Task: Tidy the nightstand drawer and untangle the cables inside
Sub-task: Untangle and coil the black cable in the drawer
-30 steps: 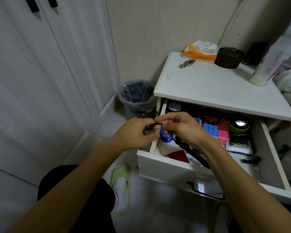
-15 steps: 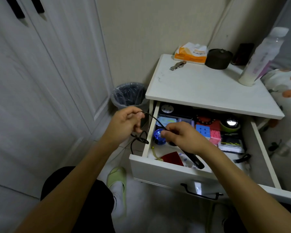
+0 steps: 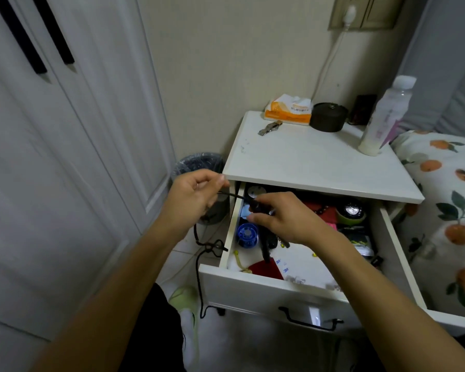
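The white nightstand drawer [image 3: 255,289] stands pulled out and full of small items. A thin black cable [image 3: 199,267] runs taut between my hands, then hangs down outside the drawer's left wall with a knot in it. My left hand [image 3: 192,196] pinches the cable left of the drawer, at the nightstand's top edge. My right hand [image 3: 282,217] grips a thicker black part of the cable over the drawer's back left. Below my right hand sits a blue round spool [image 3: 247,234] and a dark red pouch [image 3: 266,269].
On the nightstand top [image 3: 306,159] lie a tissue pack [image 3: 289,111], a dark round jar [image 3: 328,116], a plastic bottle [image 3: 384,116] and a metal clip [image 3: 270,127]. A lined bin [image 3: 196,165] stands left of the nightstand. A bed [image 3: 446,200] lies right, wardrobe doors [image 3: 65,157] left.
My left hand has moved up and left, drawing the cable out longer between my hands. More of the cable hangs down outside the drawer. My right hand has shifted slightly back over the drawer.
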Demonstrator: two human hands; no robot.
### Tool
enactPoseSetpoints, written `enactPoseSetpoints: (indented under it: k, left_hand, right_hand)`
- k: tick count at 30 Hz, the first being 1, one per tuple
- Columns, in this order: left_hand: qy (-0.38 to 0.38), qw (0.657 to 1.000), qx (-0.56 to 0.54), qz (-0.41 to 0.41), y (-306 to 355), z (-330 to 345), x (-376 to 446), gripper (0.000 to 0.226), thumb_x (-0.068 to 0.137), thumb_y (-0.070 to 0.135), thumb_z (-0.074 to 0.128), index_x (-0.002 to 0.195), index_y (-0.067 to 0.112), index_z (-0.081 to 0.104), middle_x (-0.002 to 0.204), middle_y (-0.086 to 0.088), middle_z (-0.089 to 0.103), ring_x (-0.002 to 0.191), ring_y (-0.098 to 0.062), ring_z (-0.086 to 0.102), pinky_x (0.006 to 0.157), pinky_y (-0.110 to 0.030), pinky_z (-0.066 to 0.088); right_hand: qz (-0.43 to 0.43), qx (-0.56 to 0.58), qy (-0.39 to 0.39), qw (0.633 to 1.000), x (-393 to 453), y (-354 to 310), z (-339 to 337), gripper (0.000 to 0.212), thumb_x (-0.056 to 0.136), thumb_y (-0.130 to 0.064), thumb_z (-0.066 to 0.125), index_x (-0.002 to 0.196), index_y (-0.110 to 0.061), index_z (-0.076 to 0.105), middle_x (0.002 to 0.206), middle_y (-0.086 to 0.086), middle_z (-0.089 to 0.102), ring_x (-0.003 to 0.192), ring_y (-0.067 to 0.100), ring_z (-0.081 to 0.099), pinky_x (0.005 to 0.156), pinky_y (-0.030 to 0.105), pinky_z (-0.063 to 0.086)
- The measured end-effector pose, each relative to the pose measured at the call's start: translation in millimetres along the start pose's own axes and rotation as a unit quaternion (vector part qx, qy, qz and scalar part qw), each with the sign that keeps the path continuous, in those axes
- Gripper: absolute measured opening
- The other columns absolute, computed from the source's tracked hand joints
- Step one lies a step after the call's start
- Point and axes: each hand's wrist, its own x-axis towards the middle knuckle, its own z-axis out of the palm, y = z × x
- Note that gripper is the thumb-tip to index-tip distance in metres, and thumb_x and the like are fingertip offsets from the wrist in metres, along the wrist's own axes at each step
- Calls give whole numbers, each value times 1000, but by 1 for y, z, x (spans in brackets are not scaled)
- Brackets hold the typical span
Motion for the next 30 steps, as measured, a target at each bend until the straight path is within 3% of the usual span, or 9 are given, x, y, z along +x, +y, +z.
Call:
enactPoseSetpoints:
  k: [3,6,9,11,18,21,23,26,30]
  left_hand:
    - [-100,991,68,-65,4,-5,-3,8,96,17,60,94,18,69,69,-4,71,46,-14,55,44,-23,44]
    - [-150,973,159,-69,4,-12,-3,16,90,16,68,101,27,66,97,2,74,83,-13,71,71,-29,57]
    - [-170,939,297,26,-1,-6,4,48,84,23,74,126,36,55,130,13,58,114,0,54,96,-18,45]
    - [-206,914,335,102,-1,13,11,68,80,31,78,139,34,45,138,12,50,119,5,43,96,-5,33]
    - [-135,840,476,220,-21,74,36,30,90,46,62,109,25,58,100,2,66,91,-21,63,69,-37,52]
    - [-77,817,518,243,-27,89,41,37,89,57,58,102,23,63,88,-2,70,79,-26,66,55,-31,39]
    - [-50,810,545,211,-23,93,46,45,84,66,58,98,23,63,83,-3,68,74,-26,64,52,-29,30]
    - [-43,813,557,167,-16,99,50,49,82,75,53,91,27,60,69,3,56,61,-19,51,46,-26,24]
    - [-93,902,420,37,-8,105,48,45,79,72,60,70,28,58,51,10,52,47,-4,49,43,-22,30]
  right_hand:
    - [-25,-18,16,999,0,-11,-5,24,92,-30,66,108,-14,69,95,1,64,84,18,61,78,37,52]
    - [-78,-27,70,994,-7,-16,-10,27,89,-21,69,115,-15,69,104,-1,49,96,13,48,84,18,42]
    - [-103,60,140,983,-22,-11,-18,31,86,-3,69,113,-18,72,95,-3,49,89,2,49,78,7,40]
    - [-124,142,171,967,-32,-5,-18,31,85,2,68,107,-20,73,87,-5,53,83,2,54,76,11,43]
    - [-57,346,207,914,-61,35,-17,22,92,0,62,110,-10,70,101,14,67,95,31,67,84,38,57]
    - [108,630,171,750,-73,48,-29,27,98,-11,47,119,-3,62,99,23,70,93,38,71,74,41,59]
    - [163,686,135,696,-79,48,-28,39,102,-28,40,118,2,59,93,25,69,82,37,72,69,40,60]
    - [166,634,175,735,-85,42,-22,41,106,-30,36,114,2,61,66,10,60,54,20,58,59,32,54]
    - [158,566,229,776,-91,38,-16,37,106,-27,37,92,-8,65,58,2,41,50,13,31,46,23,36]
